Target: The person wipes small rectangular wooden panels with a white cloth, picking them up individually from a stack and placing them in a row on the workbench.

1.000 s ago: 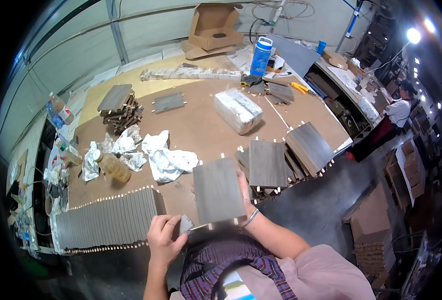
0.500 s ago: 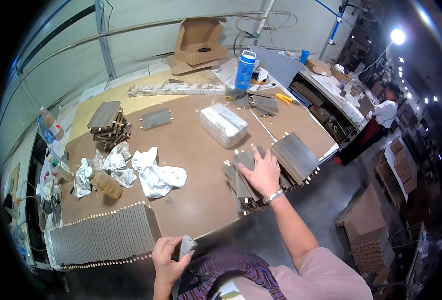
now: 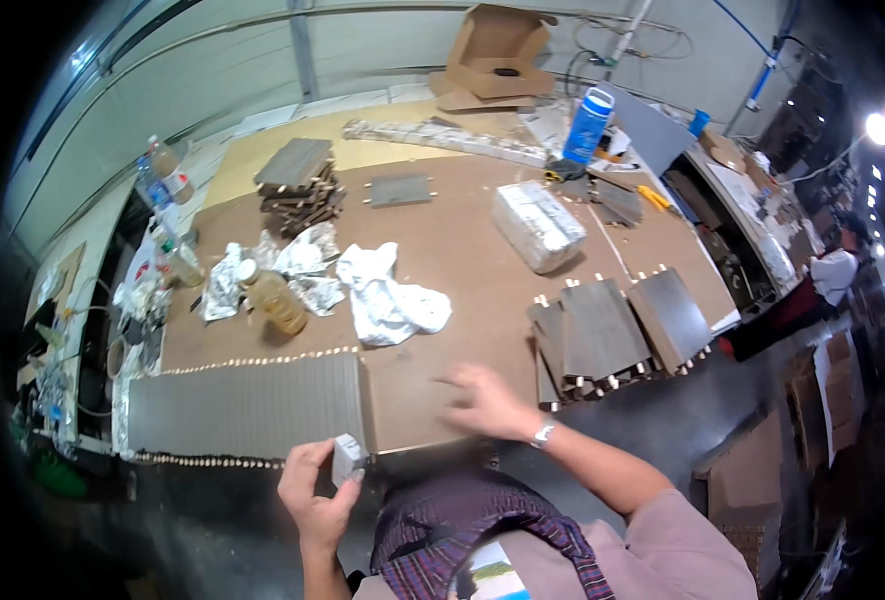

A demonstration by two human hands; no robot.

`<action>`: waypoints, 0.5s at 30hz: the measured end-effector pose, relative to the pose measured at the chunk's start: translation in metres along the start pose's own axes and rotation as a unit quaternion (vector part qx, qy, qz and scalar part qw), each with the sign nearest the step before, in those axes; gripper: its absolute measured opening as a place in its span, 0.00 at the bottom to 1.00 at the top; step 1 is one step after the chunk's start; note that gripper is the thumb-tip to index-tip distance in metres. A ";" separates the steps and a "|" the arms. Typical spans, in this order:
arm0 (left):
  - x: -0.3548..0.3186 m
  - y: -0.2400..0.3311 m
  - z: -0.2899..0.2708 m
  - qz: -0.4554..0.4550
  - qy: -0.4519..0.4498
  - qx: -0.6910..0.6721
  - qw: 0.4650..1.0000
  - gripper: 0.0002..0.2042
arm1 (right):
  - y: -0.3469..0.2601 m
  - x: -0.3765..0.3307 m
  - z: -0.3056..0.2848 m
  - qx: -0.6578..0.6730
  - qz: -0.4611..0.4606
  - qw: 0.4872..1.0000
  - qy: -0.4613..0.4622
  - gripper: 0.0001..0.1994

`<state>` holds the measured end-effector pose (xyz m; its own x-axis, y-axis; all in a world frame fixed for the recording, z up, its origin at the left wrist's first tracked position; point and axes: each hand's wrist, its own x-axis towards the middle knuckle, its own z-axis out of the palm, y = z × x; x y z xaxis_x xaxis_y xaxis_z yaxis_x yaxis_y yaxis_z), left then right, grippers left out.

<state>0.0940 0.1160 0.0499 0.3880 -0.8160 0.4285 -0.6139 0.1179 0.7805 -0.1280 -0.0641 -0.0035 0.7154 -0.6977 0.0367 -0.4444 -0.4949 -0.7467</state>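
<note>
My left hand pinches a small grey-and-white block between thumb and fingers, at the front edge of the table. Just beyond it lies a long row of thin grey boards packed on edge, with pale pegs along both sides. My right hand, slightly blurred, hangs over the brown tabletop near its front edge, fingers apart and holding nothing. To the right of this hand are loose, overlapping grey boards with pegs, and a neater stack beside them.
Crumpled white paper and a bottle of yellowish liquid stand mid-left. Farther back are a board pile, a single board, a wrapped block, a blue bottle and an open carton. A person stands far right.
My right hand has left the loose boards on the right and moved left toward my left hand. The left hand still holds the small block. The view has shifted, so the table appears farther right.
</note>
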 end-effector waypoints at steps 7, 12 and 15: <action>-0.022 -0.006 -0.032 -0.040 0.046 0.012 0.998 0.20 | -0.009 0.072 0.122 0.373 0.159 0.913 -0.052 0.31; -0.039 -0.014 -0.036 -0.101 0.069 0.001 0.993 0.19 | 0.007 0.045 0.096 0.573 0.248 0.781 -0.002 0.23; -0.031 -0.014 -0.027 -0.078 0.049 -0.017 0.996 0.20 | 0.034 0.034 0.102 0.544 0.210 0.811 0.041 0.18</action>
<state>0.1092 0.1550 0.0379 0.5428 -0.7673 0.3415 -0.5179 0.0143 0.8553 -0.0633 -0.0517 -0.0955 0.5652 -0.7409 -0.3627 0.1314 0.5149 -0.8471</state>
